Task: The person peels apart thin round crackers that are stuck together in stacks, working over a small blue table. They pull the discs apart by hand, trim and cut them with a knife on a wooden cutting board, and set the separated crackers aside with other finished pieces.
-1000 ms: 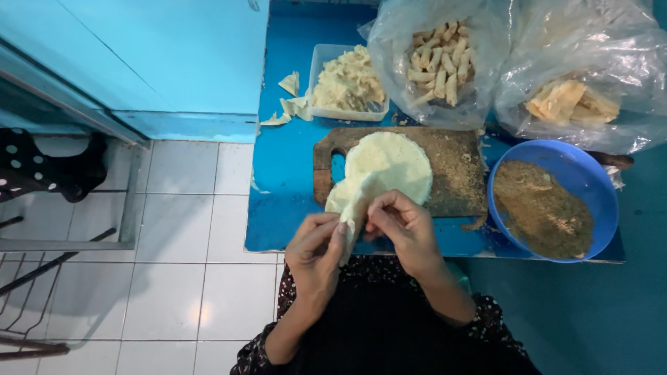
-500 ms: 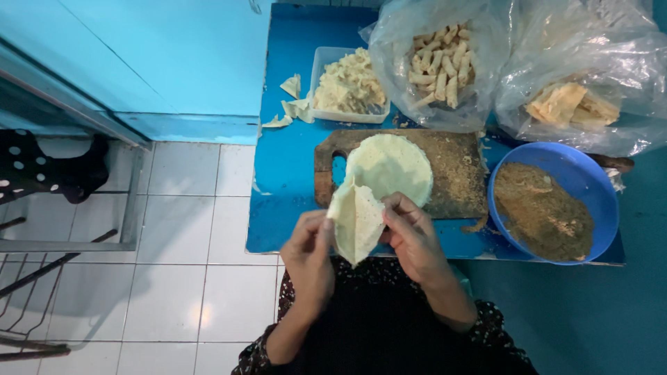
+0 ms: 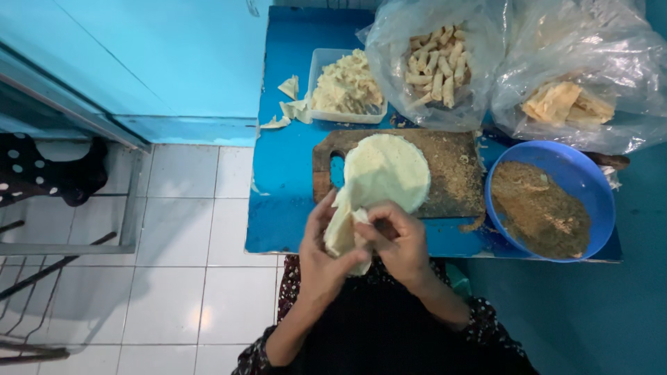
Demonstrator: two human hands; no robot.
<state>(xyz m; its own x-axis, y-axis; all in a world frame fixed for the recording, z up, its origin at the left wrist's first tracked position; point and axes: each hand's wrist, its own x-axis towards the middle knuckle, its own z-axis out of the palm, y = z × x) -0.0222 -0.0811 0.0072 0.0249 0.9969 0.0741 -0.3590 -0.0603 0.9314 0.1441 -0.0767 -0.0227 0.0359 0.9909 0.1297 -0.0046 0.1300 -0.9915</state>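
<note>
My left hand and my right hand both grip a thin pale wrapper sheet at the table's near edge, over my lap. The sheet hangs crumpled between my fingers, its upper edge still touching the round stack of wrappers. That stack lies on a brown wooden cutting board dusted with crumbs. A blue bowl of brown filling sits to the right of the board.
On the blue table, a clear tray of pale scraps stands at the back. Two clear plastic bags hold rolled pieces and folded pieces. White tiled floor lies to the left, with a metal frame.
Both hands have drawn the wrapper sheet down off the stack toward my body, and it is now more crumpled between my fingers.
</note>
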